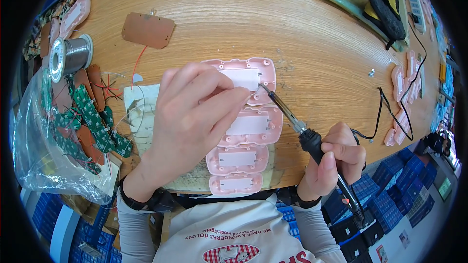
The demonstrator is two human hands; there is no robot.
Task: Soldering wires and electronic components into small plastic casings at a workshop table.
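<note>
Nearest, four pink casings [242, 131] lie in a row; right hand [333, 158] grips the soldering iron [312, 141] at the farthest casing, left hand [187, 122] pinching solder wire [254, 94], so soldering seems underway.

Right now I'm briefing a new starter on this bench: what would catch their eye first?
Probably the row of four pink plastic shells at the middle of the wooden table. The right hand holds a soldering iron with its tip at the farthest shell, where the left hand pinches something thin. A solder spool lies far left.
</note>
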